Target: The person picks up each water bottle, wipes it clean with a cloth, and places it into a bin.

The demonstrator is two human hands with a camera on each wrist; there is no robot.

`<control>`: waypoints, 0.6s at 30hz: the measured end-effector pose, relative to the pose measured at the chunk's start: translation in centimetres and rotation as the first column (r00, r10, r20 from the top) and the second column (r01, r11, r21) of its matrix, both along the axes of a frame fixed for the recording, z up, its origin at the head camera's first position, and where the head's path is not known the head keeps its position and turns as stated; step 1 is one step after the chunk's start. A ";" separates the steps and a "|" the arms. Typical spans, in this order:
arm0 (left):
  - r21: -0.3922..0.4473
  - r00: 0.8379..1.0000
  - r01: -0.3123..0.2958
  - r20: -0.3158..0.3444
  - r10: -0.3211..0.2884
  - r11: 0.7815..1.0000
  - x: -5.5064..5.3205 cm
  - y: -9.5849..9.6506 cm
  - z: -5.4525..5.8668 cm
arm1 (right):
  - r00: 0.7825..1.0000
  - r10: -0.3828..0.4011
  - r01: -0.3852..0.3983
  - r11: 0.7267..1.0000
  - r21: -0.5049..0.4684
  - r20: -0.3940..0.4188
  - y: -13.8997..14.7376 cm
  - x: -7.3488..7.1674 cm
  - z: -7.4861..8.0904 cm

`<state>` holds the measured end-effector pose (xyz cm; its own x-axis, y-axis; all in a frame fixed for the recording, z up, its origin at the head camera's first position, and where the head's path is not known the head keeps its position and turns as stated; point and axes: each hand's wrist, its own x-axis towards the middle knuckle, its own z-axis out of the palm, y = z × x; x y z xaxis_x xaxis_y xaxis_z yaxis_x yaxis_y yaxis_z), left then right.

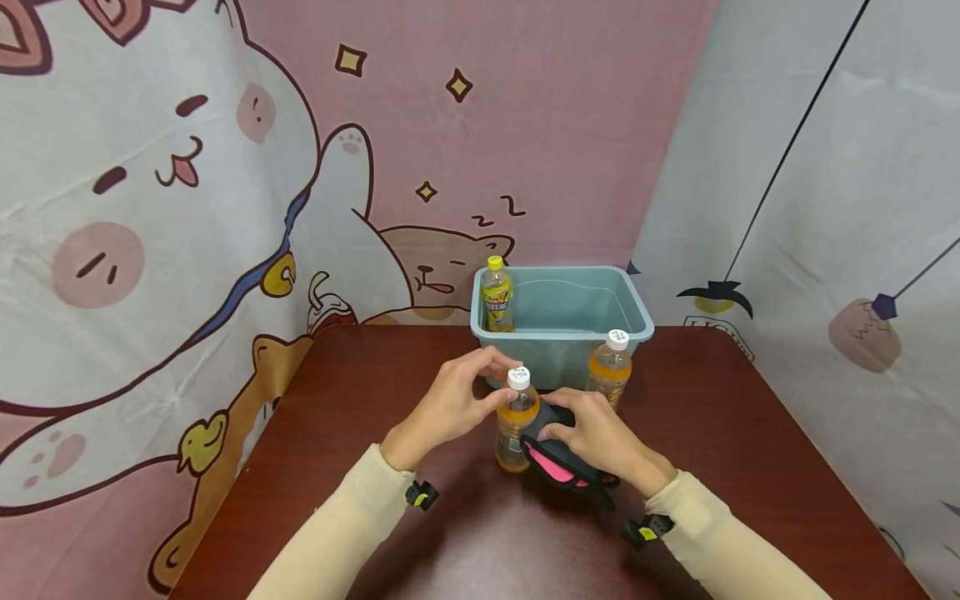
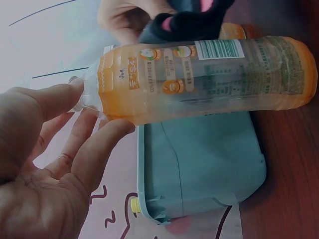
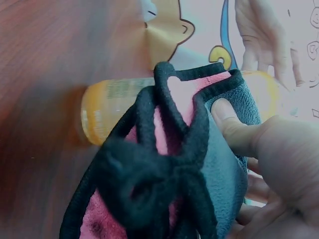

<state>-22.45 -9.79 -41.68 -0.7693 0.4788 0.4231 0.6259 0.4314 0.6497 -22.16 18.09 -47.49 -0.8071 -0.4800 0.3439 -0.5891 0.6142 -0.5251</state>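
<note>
A clear plastic bottle [image 1: 513, 429] with a white cap and an orange-banded label stands upright on the table. My left hand [image 1: 456, 398] holds it near the neck, thumb on the near side and fingers behind, as the left wrist view shows on the bottle [image 2: 164, 84]. My right hand [image 1: 600, 432] grips a folded cloth [image 3: 224, 149], grey-blue outside and pink inside with black edging. That cloth lies against or very close to the bottle's right side. Behind the right hand is a second orange-labelled bottle [image 1: 609, 371] with a white cap.
A light blue-green plastic bin [image 1: 558, 342] stands at the back of the dark red-brown table [image 1: 375, 358]. Inside its left end is a yellow-capped bottle [image 1: 497, 298]. Printed cloth walls [image 1: 570, 125] rise behind and beside the table.
</note>
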 end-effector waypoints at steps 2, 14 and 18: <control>-0.003 1.000 -0.001 0.007 0.001 1.000 0.0 0.0 0.0 | 1.000 -0.002 0.002 1.000 -0.010 -0.004 0.1 0.1 0.5; 0.001 1.000 0.002 0.008 -0.002 1.000 -0.1 0.0 0.0 | 0.997 0.018 -0.024 0.996 -0.087 -0.078 -0.1 0.4 3.2; 0.002 1.000 0.004 0.006 -0.004 1.000 0.0 0.0 0.0 | 0.997 0.011 -0.019 0.995 -0.101 -0.076 -0.4 0.4 3.8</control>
